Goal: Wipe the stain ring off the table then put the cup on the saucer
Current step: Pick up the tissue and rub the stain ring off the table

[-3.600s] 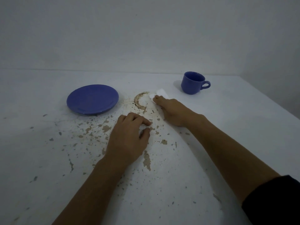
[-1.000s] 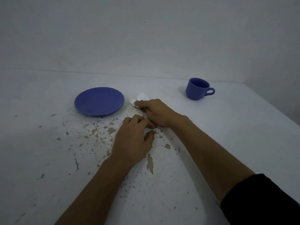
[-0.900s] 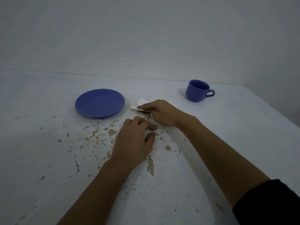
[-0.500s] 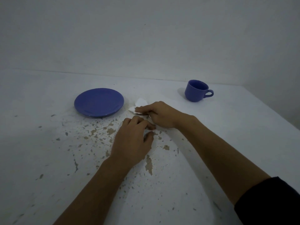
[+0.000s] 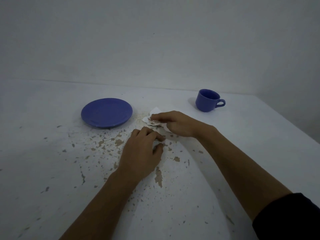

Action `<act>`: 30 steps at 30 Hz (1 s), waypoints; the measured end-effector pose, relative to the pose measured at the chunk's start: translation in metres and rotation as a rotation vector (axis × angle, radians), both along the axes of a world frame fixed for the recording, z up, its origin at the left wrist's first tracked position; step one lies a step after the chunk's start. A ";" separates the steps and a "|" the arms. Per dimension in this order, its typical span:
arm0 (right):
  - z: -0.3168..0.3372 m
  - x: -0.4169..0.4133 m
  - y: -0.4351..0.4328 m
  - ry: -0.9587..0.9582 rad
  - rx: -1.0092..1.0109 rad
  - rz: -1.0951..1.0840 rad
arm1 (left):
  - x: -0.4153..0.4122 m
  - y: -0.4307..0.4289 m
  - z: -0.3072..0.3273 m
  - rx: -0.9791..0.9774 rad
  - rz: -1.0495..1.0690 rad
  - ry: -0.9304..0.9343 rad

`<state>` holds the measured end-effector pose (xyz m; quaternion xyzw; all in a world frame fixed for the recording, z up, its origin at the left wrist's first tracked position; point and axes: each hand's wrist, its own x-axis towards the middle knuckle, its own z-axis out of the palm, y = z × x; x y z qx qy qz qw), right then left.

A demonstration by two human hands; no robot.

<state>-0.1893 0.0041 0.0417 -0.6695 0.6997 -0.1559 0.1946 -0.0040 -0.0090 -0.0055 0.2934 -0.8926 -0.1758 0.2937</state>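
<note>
Resting nearest the camera, the left hand (image 5: 141,151) lay palm down on the white counter (image 5: 52,170), fingers curled loosely and gripping nothing, among brown flecks of chipped paint (image 5: 158,177). Just beyond it, the right hand (image 5: 174,123) was closed on a crumpled white tissue (image 5: 153,116), pressing it to the surface; brown smears showed on the tissue's underside. The stain ring itself was hidden beneath hand and tissue. Farther left, just beside the tissue, sat the blue saucer (image 5: 106,112), bare. Farthest back on the right, well apart from the saucer, the blue cup (image 5: 207,103) stood upright, handle pointing right.
</note>
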 end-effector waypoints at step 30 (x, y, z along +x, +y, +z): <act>-0.010 0.000 -0.031 0.355 -0.186 -0.034 | -0.003 -0.001 0.000 0.013 0.010 -0.012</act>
